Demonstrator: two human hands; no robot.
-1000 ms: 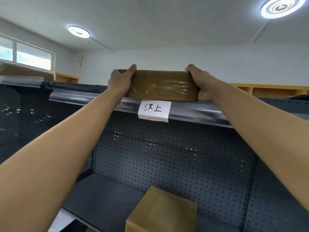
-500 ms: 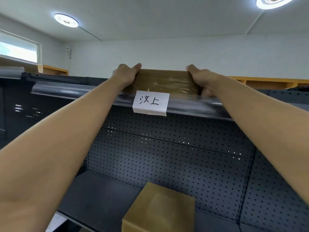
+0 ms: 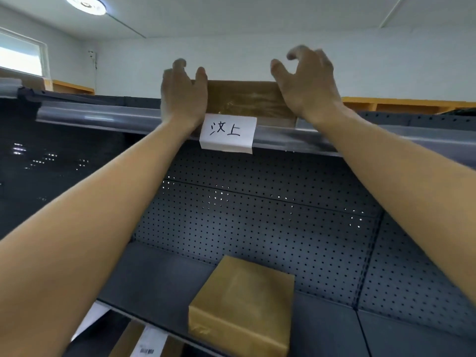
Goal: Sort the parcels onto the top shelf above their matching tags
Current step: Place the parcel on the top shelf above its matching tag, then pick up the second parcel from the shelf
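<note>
1. My left hand (image 3: 183, 95) is up at the top shelf (image 3: 103, 118), fingers loosely spread, lying against the left end of the parcel (image 3: 247, 99). It is not closed round it; I cannot tell for sure whether the palm touches.
2. My right hand (image 3: 307, 85) is open, fingers curled like a claw, lifted above and just beside the parcel's right end, gripping nothing.
3. The parcel, brown and wrapped in clear tape, sits on the top shelf between my hands, right above the tag (image 3: 228, 132).
4. The tag is white paper with handwritten black characters, stuck on the shelf's front rail.
5. Below, a dark pegboard (image 3: 257, 215) backs the bay.
6. On the lower shelf (image 3: 154, 279), near me, lies a second box (image 3: 242, 305), brown, set at an angle.
7. Under that shelf, at the bottom left, I see a carton with a barcode label (image 3: 148, 346).
8. Far off: a ceiling lamp (image 3: 86, 3) and a window (image 3: 20, 55) on the left.
</note>
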